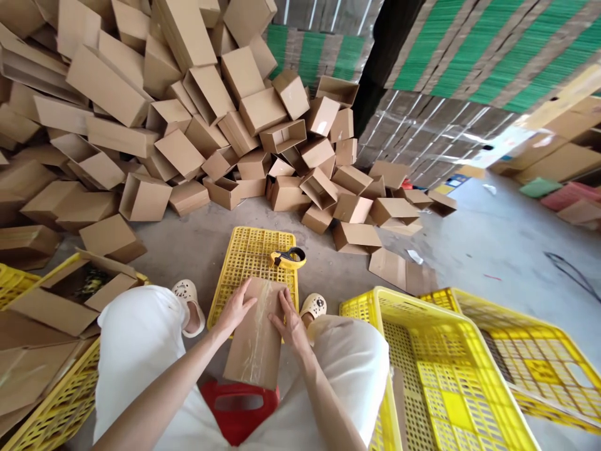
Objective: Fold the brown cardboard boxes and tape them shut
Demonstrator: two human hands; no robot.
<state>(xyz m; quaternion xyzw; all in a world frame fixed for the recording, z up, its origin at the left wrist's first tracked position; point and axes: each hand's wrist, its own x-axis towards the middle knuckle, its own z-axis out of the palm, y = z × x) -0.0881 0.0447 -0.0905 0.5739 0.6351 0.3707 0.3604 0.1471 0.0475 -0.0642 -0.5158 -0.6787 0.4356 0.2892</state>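
Observation:
A closed cardboard box [257, 338] with clear tape along its top lies between my knees, its far end over an upturned yellow crate [230, 254]. My left hand [235, 307] rests along the box's left edge, fingers stretched out and thumb apart on the top. On the right edge, my right hand [290, 319] lies with its fingers spread across the cardboard. A yellow and black tape dispenser [287, 258] sits on the crate just beyond the box. Under the near end shows a red plastic piece with a slot [225, 401], probably a stool.
A large heap of cardboard boxes [183, 153] fills the floor ahead. Yellow crates stand at my right [422, 313] and left [70, 419]; an open-flapped box [61, 307] sits on the left one. Green-striped cardboard stacks [460, 56] rise behind.

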